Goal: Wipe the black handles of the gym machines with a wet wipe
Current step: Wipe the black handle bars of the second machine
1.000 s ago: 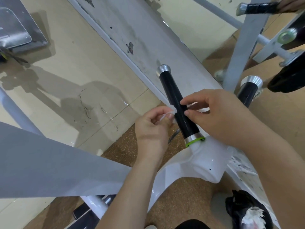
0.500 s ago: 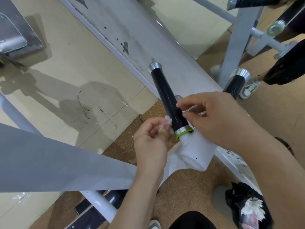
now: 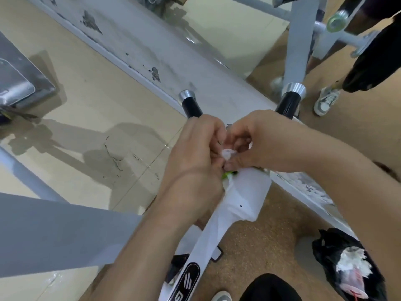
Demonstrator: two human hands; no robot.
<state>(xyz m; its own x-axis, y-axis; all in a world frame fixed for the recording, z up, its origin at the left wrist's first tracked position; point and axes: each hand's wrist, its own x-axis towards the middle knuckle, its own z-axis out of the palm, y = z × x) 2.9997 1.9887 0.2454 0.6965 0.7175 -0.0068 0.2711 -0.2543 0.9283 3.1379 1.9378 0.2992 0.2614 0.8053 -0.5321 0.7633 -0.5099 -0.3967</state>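
White and crumpled, the small white wet wipe (image 3: 227, 153) is pinched between the fingertips of both your hands. Your left hand (image 3: 195, 161) and your right hand (image 3: 262, 140) are pressed close together, fingers curled in tight on the wipe. They sit right over the low part of the long black round handle with the silver cap (image 3: 192, 107), so most of that handle is hidden.

Just under your fingers a thin bright green ring (image 3: 228, 175) peeks out. That is where the handle joins the fat white metal arm (image 3: 245, 192) of the machine.

The handle is tilted. Its long line runs from the green ring near you, up and away to the left, and the silver cap points away from you.

I think you are in the middle of this handle. I cannot tell how much of it is wiped; only the top bit shows, and no hand is on it.

The second black handle with a silver cap (image 3: 289, 104), off to the right, has nothing touching it, so it looks like it is left to do.

The black plastic bag (image 3: 325, 250) near your right arm holds white scraps.
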